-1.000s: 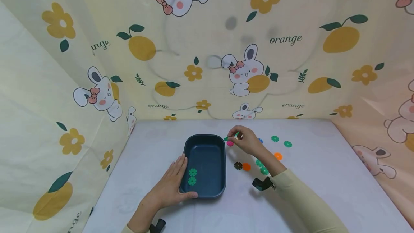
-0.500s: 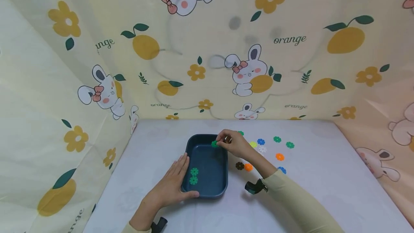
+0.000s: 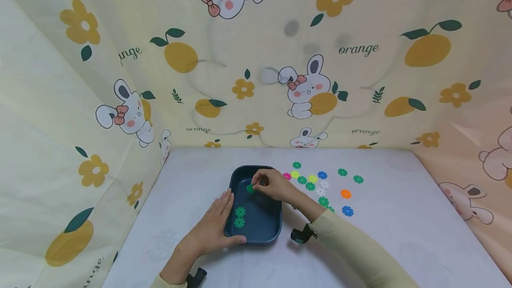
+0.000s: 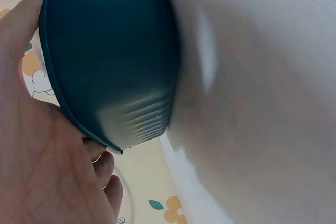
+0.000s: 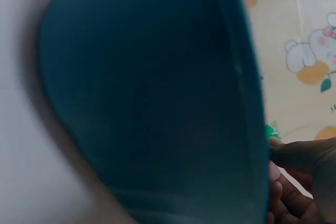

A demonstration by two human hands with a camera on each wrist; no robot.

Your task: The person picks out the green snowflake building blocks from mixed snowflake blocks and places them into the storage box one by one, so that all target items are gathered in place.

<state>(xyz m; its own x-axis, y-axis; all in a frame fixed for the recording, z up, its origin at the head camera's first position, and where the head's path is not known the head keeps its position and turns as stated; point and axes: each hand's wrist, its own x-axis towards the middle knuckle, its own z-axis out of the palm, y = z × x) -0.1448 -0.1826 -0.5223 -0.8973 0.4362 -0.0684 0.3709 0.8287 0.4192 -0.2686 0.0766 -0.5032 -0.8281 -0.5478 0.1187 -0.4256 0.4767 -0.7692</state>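
- Tray point(image 3: 256, 230): dark blue, rectangular with rounded corners, standing on the white table point(image 3: 400, 234) a little left of centre. Two green flower-shaped discs point(image 3: 239, 217) lie flat inside it, near its left wall.
- Left hand point(image 3: 212, 230): laid against the tray's left wall, fingers straight and together along the rim, thumb round the near corner. The left wrist view shows the palm point(image 4: 37, 145) pressed to the tray's outer wall point(image 4: 115, 61).
- Right hand point(image 3: 274, 185): held over the far half of the tray, fingertips pinching a green disc point(image 3: 250, 188) above the tray's floor. In the right wrist view the picture is blurred; only curled fingers point(image 5: 294, 182) and a green edge point(image 5: 271, 130) behind the tray rim are visible.
- Loose discs point(image 3: 320, 181): scattered on the table to the right of the tray, green, blue, yellow, white, pink and orange, apart from the tray.
- Backdrop point(image 3: 256, 57): cloth printed with rabbits, oranges and flowers, enclosing the table on three sides.
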